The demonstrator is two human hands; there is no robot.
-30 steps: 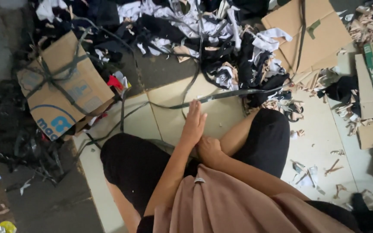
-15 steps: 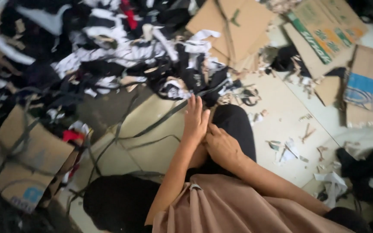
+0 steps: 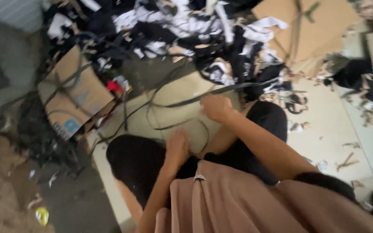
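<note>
Hands split since the last frame: they were pressed together over the lap, now the right hand is out front and up, the left hand low by the knee.

Left to right:
- Flattened box on the floor at far left, dark straps lying across it. Small red scrap just beside its right edge.
- Left hand rests on the black-clad left knee, fingers curled downward, loosely closed. Can't tell whether it grips anything; blurred.
- Black strap loops over the pale board between the knees; loop ends near the left hand.
- Right hand is a closed fist on the strap, where a straight run leads up and right toward the scrap pile. Looks like a grip on the strap, blur limits certainty.
- Second cardboard sheet top right, with a strap across it.
- Paper bits scattered on the light floor at right.
</note>
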